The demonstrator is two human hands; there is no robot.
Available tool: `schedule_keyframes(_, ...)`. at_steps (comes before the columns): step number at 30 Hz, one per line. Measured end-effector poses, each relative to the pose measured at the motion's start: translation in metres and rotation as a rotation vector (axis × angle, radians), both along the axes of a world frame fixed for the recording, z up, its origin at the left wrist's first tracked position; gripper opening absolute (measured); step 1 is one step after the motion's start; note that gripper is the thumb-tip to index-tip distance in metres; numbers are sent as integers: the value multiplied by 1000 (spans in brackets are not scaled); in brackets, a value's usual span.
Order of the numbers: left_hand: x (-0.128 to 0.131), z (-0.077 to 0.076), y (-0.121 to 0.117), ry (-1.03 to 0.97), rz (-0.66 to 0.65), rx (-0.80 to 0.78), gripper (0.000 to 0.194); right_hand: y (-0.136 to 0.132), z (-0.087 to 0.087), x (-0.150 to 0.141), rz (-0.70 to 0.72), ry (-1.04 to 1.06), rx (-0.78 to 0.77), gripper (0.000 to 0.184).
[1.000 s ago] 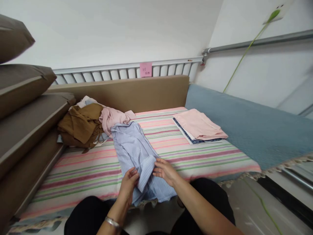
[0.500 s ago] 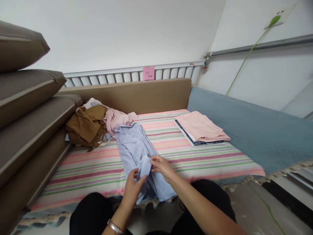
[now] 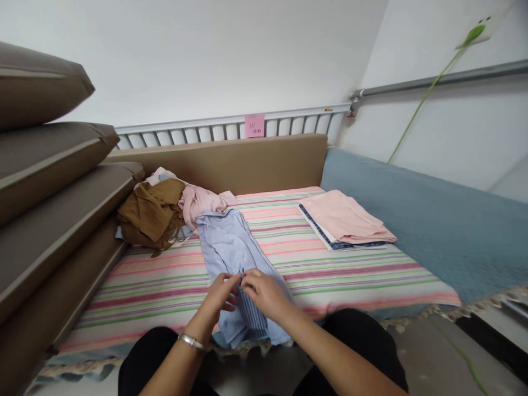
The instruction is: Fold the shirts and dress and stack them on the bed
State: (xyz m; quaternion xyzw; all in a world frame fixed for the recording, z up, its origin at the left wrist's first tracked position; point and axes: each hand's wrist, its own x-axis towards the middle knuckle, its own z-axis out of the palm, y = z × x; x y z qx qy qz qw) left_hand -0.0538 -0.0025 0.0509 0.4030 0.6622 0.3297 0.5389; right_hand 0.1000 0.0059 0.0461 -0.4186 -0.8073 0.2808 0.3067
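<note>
Working on a blue striped garment, lying lengthwise across a striped cover and reaching down to the near edge. Bringing the hands almost together over its lower middle, moments after holding up a loose flap between them; now lowering that flap and leaving a small dark spot at the fingertips. Seeming to pinch the cloth there with the thumb and fingers of the right hand; curling the left hand just beside, with a grip impossible to tell. Apparently narrowing the handling from a broad flap to one small edge.

Showing no box, basket or bag among the clothes. Lying rumpled just beyond the garment, a pink garment beside a brown garment, near a pile of cushions. Resting well apart to the right, a folded stack, pink on top, with dark blue and white edges showing below.
</note>
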Motion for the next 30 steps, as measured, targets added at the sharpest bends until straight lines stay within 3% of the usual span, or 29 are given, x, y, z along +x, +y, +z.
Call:
schedule_keyframes(4,1,-6,8,71,-25,-48,41,-13,-6,1,33,34,-47,21)
schedule_keyframes(7,-3,-8,8,94,-38,8,38,-11,-13,12,-91,118,-121,25)
schedule_keyframes(11,-13,-1,5,121,-63,141,42,-7,-27,31,-236,185,-220,20)
schedule_keyframes(16,-21,16,4,379,-161,497,45,-3,-28,34,-217,278,-315,22)
schedule_keyframes(19,-21,32,3,635,-233,628,46,3,-15,28,-208,271,-281,23)
schedule_keyframes(23,-16,52,4,832,-328,716,44,13,10,17,-216,191,-185,26)
schedule_keyframes(27,-6,67,10,966,-398,825,40,29,43,-2,-229,-115,-76,39)
schedule_keyframes(30,2,80,16,955,-402,895,39,48,70,-14,-223,-341,-26,28)
